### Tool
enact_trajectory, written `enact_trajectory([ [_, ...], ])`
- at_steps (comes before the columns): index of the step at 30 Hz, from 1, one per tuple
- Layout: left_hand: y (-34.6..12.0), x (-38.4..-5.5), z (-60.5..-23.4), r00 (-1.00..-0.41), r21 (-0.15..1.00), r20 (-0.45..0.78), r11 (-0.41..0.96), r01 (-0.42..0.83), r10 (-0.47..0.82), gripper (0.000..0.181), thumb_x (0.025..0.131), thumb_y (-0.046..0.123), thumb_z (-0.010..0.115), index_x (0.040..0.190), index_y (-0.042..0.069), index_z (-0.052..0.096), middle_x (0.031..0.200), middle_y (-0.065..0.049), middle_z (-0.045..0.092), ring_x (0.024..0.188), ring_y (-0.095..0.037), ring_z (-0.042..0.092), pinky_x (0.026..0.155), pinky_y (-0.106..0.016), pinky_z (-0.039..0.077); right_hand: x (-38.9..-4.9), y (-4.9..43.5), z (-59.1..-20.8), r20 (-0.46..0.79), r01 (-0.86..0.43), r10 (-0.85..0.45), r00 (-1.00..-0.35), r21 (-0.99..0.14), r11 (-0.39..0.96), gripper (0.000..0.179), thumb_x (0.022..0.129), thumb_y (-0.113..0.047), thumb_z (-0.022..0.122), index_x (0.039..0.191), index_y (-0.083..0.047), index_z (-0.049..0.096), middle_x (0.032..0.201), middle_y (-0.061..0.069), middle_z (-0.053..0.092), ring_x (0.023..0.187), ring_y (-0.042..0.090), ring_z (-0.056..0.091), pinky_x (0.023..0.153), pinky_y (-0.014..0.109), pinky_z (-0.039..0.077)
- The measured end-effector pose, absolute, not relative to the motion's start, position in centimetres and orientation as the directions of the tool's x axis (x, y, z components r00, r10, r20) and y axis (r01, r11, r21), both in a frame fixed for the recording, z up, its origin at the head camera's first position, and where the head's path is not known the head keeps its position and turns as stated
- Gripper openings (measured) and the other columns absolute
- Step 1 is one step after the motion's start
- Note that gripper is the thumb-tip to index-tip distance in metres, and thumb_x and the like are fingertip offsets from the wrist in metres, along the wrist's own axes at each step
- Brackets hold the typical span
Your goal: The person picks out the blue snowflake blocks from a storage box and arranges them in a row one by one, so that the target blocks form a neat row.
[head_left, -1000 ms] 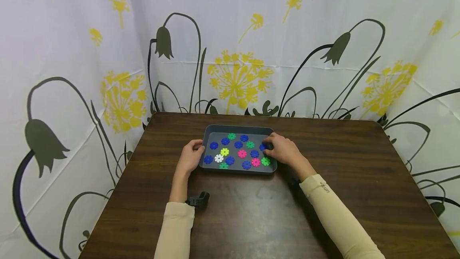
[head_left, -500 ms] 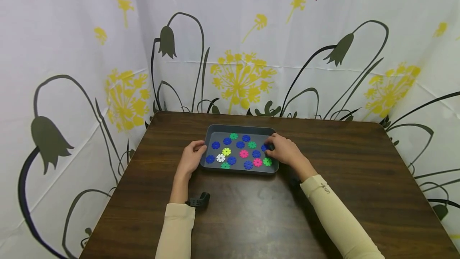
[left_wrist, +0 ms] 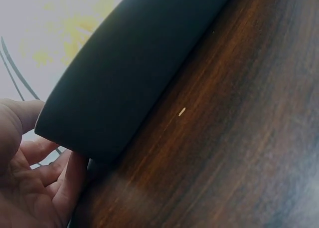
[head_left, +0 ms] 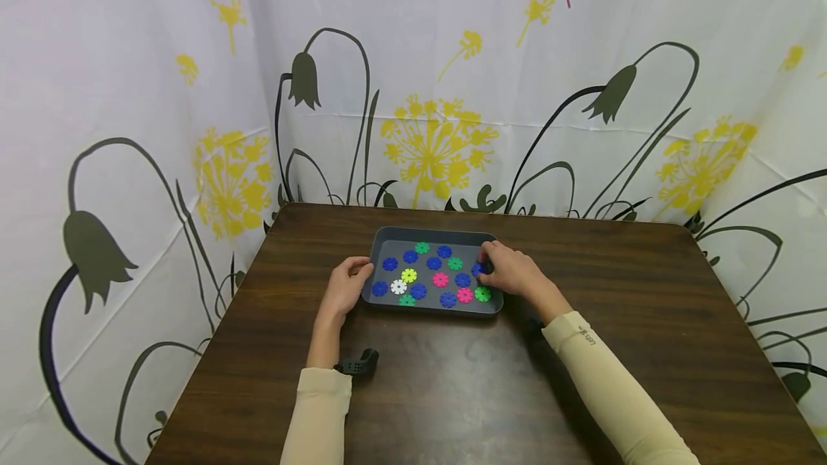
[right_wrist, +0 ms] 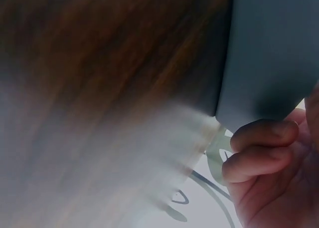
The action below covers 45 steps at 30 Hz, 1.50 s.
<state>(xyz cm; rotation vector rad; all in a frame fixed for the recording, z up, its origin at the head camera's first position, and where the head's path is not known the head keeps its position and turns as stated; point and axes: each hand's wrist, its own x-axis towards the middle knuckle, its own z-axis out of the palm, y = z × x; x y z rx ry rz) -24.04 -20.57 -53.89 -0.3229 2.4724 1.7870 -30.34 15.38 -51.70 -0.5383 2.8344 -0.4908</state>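
My left hand (head_left: 344, 285) is holding the left end of the grey tray (head_left: 431, 311), thumb touching near the rim, fingers bending lower along the outside. My right hand (head_left: 513, 271) is leaning over the opposite wall, thumb and index finger bracketing a blue disc (head_left: 477, 269); whether I am pinching it I cannot tell, since my fingers are partly covering it. My other right fingers are curling outside the tray. It is lying toward the far side of the bench (head_left: 420, 407), a white disc (head_left: 398, 286), a yellow disc (head_left: 409, 275) and others scattering across its floor. Behind, a flower-patterned curtain (head_left: 413, 13) is hanging.
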Motion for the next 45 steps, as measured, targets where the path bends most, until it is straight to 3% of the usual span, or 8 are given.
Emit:
enact_trajectory([
  [7,-20.4,-24.0,-53.8,-0.974,0.93,-0.18,0.297,-0.215,-0.14,0.045,0.112,0.031,0.058,0.148,0.005,0.058,0.148,-0.021,0.06,0.137,-0.037,0.055,0.119,-0.056,0.04,-30.0,15.5,-51.5,-0.122,-0.315,-0.384,-0.915,-0.378,0.871,0.034,0.097,-0.035,0.081,0.121,-0.019,0.063,0.107,0.004,0.069,0.088,0.024,0.063,0.08,0.047,0.054],
  [18,-20.2,-23.8,-53.8,-0.976,0.937,-0.16,0.287,-0.197,-0.146,0.043,0.111,0.029,0.059,0.146,0.003,0.06,0.145,-0.023,0.062,0.134,-0.036,0.056,0.117,-0.055,0.041,-29.4,15.9,-51.2,-0.066,-0.344,-0.397,-0.915,-0.385,0.856,0.018,0.102,-0.023,0.073,0.12,-0.021,0.07,0.111,0.001,0.077,0.096,0.025,0.071,0.088,0.052,0.058],
  [27,-20.3,-23.8,-54.0,-0.977,0.936,-0.158,0.293,-0.194,-0.141,0.044,0.112,0.031,0.058,0.146,0.003,0.06,0.145,-0.021,0.061,0.133,-0.035,0.056,0.117,-0.055,0.041,-28.9,16.2,-50.9,0.032,-0.382,-0.406,-0.913,-0.411,0.828,0.017,0.102,-0.021,0.074,0.118,-0.02,0.075,0.113,0.002,0.08,0.103,0.028,0.075,0.09,0.055,0.059],
  [45,-20.5,-23.7,-54.1,-0.978,0.933,-0.158,0.303,-0.193,-0.136,0.043,0.112,0.028,0.056,0.147,0.002,0.06,0.146,-0.023,0.061,0.133,-0.035,0.056,0.116,-0.055,0.042,-27.5,17.8,-49.8,0.249,-0.354,-0.266,-0.931,-0.449,0.82,0.013,0.101,-0.024,0.076,0.112,-0.019,0.074,0.11,0.002,0.079,0.088,0.025,0.068,0.082,0.051,0.058],
])
